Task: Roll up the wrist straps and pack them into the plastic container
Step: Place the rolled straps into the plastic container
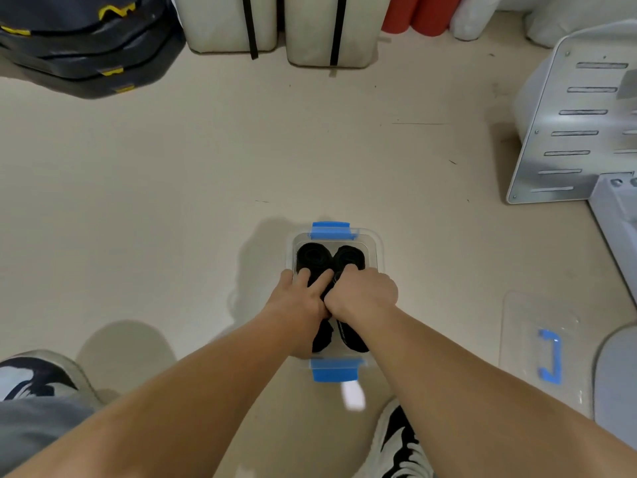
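Down on the pale floor is where everything sits, and I am looking straight down between my forearms. Along the far edge a stack of dark pads with yellow marks lies at the left. Two white cushions with black bands stand beside it, and red rolls stand further right. A grey metal panel with rows of slots leans at the right side.

Nearer to me, the clear lid with its blue handle lies flat on the floor, well apart from the box, off to my right. My shoes show at the bottom, one at the left edge and one just below the box.

The plastic container stands on the floor right in front of me, open on top, with a blue clasp at the far end and another at the near end. Both of my hands are inside it, touching each other at the thumbs. My left hand lies flat with its fingers straight and a little spread, pressing down on the black rolls. My right hand is knuckles up, its fingers curled over and gripping one roll.

The wrist straps are rolled and packed in the container. Two rolls sit side by side at the far end, and more black fabric shows under my wrists at the near end.
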